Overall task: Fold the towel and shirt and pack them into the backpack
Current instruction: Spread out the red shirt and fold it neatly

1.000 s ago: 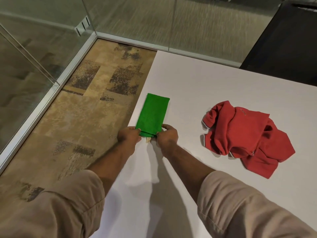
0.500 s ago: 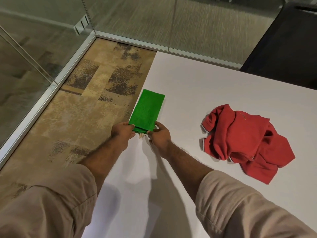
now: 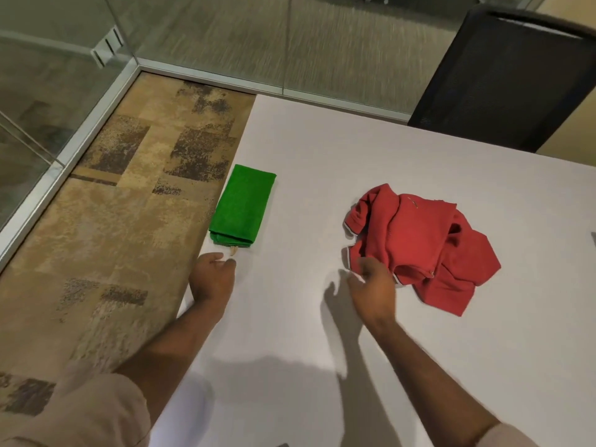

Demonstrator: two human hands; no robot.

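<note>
A green towel (image 3: pixel 243 206) lies folded into a narrow strip at the left edge of the white table (image 3: pixel 306 317), a small tag sticking out of its near end. A red shirt (image 3: pixel 419 243) lies crumpled to the right of it. My left hand (image 3: pixel 213 277) hovers just below the towel, fingers loosely curled, holding nothing. My right hand (image 3: pixel 372 282) is blurred, fingers relaxed, at the shirt's near left edge; whether it touches the cloth is unclear. No backpack is in view.
A black mesh chair (image 3: pixel 503 75) stands at the table's far right. Patterned carpet (image 3: pixel 113 221) lies left of the table, bounded by glass walls with metal frames (image 3: pixel 96 117). A small dark object peeks in at the right edge (image 3: pixel 594 237).
Both hands let go of the towel's near end. The left hand drew back slightly; the right hand swung right to the shirt. The towel now lies still at the table edge.
</note>
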